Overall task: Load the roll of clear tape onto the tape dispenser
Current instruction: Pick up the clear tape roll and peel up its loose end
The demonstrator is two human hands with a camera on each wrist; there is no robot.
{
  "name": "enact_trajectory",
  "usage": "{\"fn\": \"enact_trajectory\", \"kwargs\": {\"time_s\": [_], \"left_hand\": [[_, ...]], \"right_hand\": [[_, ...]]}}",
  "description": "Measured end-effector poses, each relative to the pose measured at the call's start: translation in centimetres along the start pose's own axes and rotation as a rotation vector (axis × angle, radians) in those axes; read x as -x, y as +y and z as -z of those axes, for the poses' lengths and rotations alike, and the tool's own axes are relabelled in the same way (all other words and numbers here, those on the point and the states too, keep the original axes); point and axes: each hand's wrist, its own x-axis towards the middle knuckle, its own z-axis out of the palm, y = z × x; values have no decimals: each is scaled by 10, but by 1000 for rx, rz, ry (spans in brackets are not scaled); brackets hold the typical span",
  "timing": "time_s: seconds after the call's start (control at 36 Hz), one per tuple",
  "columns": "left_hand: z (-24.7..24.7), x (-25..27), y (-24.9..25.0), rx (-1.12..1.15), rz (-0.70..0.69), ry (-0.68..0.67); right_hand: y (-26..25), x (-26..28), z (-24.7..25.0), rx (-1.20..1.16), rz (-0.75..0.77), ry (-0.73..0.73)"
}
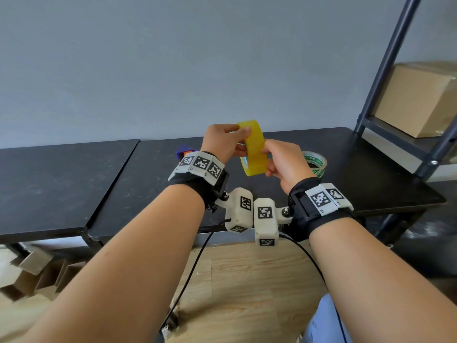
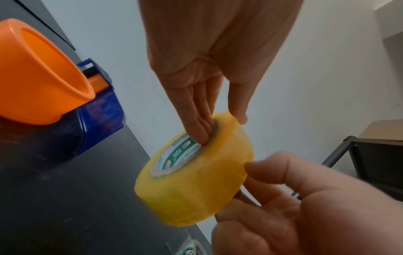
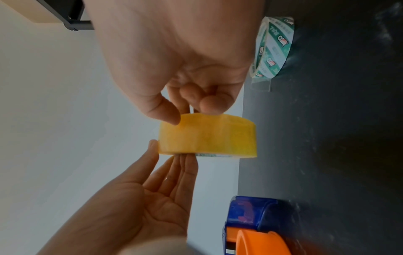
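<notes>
**Tape roll held in mid-air, dispenser waiting**

The yellowish tape roll (image 1: 253, 147) could slip: the left hand (image 1: 223, 142) only pinches its upper rim, fingers in the core, while the right hand (image 1: 284, 164) pinches the outer face. It hangs at frame centre, above the bench (image 1: 346, 159), right of the dispenser (image 1: 185, 151).
</notes>
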Motion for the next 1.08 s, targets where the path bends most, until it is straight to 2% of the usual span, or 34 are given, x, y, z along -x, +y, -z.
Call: {"fn": "enact_trajectory", "kwargs": {"time_s": [0.14,0.33,1.08], "left_hand": [[0,0,2,15,4,1],[2,1,2,8,-2,27],[3,3,4,7,24,18]], "right_hand": [[4,2,-2,-36,81,-58],[1,2,-5,-13,43,-16],[5,0,-3,21,131,-24]]}}
